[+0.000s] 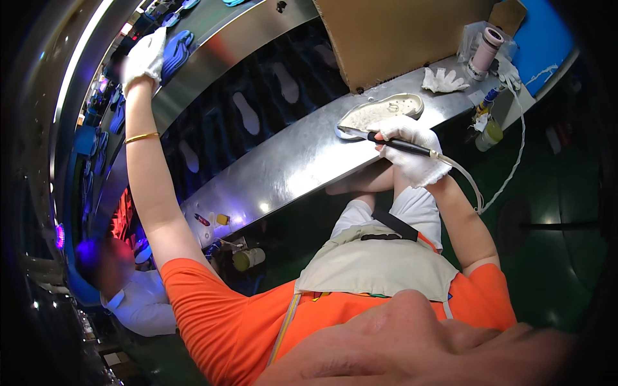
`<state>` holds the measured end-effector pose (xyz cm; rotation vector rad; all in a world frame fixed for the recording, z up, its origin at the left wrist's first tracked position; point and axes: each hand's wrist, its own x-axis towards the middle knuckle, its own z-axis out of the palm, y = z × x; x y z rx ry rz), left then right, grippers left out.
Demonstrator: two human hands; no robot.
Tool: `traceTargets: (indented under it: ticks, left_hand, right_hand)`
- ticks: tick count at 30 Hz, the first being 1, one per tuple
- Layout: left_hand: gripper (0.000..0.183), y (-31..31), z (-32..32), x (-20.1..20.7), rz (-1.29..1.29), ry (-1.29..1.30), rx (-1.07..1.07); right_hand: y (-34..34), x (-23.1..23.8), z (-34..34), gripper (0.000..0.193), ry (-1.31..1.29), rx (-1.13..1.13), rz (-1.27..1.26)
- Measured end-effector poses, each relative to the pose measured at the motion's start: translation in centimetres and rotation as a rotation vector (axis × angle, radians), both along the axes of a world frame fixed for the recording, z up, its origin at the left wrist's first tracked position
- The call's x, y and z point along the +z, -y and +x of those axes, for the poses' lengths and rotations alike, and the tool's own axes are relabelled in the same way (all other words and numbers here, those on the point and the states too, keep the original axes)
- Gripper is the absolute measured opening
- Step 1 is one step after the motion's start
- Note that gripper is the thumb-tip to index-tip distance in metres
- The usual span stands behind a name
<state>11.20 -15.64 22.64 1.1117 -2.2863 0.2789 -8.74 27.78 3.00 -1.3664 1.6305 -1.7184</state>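
Left hand (145, 58) outstretched on blue sole (175, 51); right hand (415, 151) gripping black tool (399, 145).

Right hand (415, 151), white glove, has its grip closed round a black pen-like tool (399, 145) w/ a cord, tip on a pale shoe sole (380, 112) lying on the steel bench (283, 174). Left hand (145, 59), gloved too, reaches far up-left to blue soles (175, 51) on the conveyor. Spare glove (443, 80) lies near the sole.
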Motion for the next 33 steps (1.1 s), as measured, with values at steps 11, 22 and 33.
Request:
traceTargets:
  ticks: [11,22,33]
  left_hand:
    - [0.058,-3.6,2.6,-6.9,0.476,-0.869,-0.367]
    - [0.067,-23.6,-1.7,-22.0,2.012,-1.305,-1.085]
    - [0.083,-33.4,-4.6,-25.1,2.108,-1.553,-0.907]
  right_hand:
    - [-0.6,-0.4,1.6,0.016,-0.053,0.005,-0.034]
    - [-0.1,-0.2,2.0,0.017,0.287,0.069,-0.076]
    - [1.1,-1.3,2.5,0.015,0.244,-0.056,-0.028]
